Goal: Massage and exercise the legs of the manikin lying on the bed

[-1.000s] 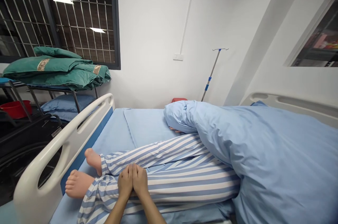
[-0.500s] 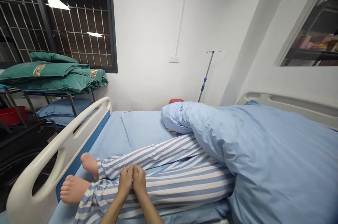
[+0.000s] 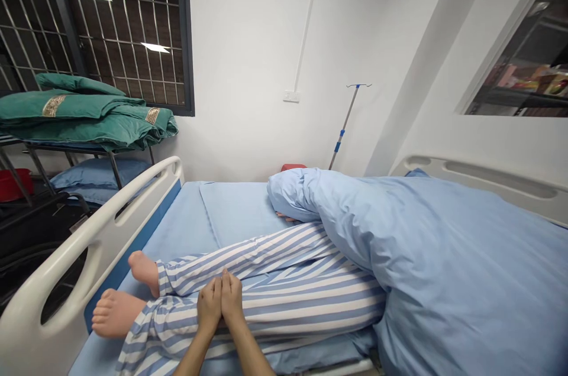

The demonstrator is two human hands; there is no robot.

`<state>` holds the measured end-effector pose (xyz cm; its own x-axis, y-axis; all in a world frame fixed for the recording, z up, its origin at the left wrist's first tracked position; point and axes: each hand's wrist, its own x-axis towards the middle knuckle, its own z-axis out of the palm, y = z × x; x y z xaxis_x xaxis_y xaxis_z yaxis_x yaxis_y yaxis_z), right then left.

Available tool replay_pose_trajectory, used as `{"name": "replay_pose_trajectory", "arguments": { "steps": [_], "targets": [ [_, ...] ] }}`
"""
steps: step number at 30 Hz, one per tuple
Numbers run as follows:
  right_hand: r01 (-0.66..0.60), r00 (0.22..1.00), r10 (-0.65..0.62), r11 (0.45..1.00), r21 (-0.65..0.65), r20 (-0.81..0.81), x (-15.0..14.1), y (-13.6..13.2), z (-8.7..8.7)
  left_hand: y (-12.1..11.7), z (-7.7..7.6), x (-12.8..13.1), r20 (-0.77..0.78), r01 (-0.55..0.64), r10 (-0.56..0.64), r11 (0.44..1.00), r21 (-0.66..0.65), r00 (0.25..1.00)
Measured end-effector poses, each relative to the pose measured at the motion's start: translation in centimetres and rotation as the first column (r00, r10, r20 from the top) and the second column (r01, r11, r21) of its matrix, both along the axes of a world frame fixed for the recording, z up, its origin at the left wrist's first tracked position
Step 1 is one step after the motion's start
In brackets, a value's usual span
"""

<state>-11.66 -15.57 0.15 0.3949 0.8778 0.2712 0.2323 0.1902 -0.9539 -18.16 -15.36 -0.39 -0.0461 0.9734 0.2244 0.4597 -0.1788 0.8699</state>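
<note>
A figure in blue-and-white striped trousers (image 3: 284, 299) lies on a hospital bed, its bare feet (image 3: 118, 311) toward the footboard. A light blue quilt (image 3: 426, 258) covers its upper body. My left hand (image 3: 209, 305) and my right hand (image 3: 233, 303) lie side by side, touching, flat on the nearer striped lower leg. The fingers of both are stretched out together and hold nothing.
A white footboard (image 3: 84, 240) bounds the bed on the left and a white headboard (image 3: 479, 178) on the right. Folded green blankets (image 3: 89, 116) sit on a metal rack by the barred window (image 3: 97, 21). An IV pole (image 3: 344, 125) stands at the far wall.
The view has drifted slightly, shifting the scene leftward. My two hands stay pressed together on the striped leg with no clear movement of their own.
</note>
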Motion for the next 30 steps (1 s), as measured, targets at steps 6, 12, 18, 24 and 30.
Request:
{"name": "replay_pose_trajectory", "arguments": {
  "steps": [6, 12, 18, 24, 30],
  "targets": [
    [-0.009, 0.999, 0.009, 1.0, -0.018, 0.046, 0.1, 0.1, 0.1, 0.2, 0.3, 0.2, -0.11, -0.019, 0.017, 1.0, -0.023, 0.994],
    [0.043, 0.944, -0.029, 0.998, -0.036, 0.328, 1.2, -0.6, 2.7, -0.3, 1.0, 0.4, -0.252, -0.036, 0.009, 0.994, -0.103, 0.968],
    [-0.028, 0.96, 0.019, 0.999, 0.028, 0.278, 1.2, -1.0, 2.8, -0.4, 0.9, 0.4, -0.279, -0.03, -0.005, 0.992, -0.121, 0.96],
    [0.012, 0.958, -0.007, 1.0, -0.017, 0.286, 1.4, -1.4, 0.3, -0.1, 0.2, 0.6, -0.242, -0.043, 0.026, 0.997, -0.065, 0.97],
    [-0.003, 0.97, -0.001, 1.0, 0.016, 0.245, 1.5, -1.2, 0.6, 0.1, 0.2, 0.4, -0.171, -0.019, 0.005, 0.997, -0.08, 0.985]
  ]
}}
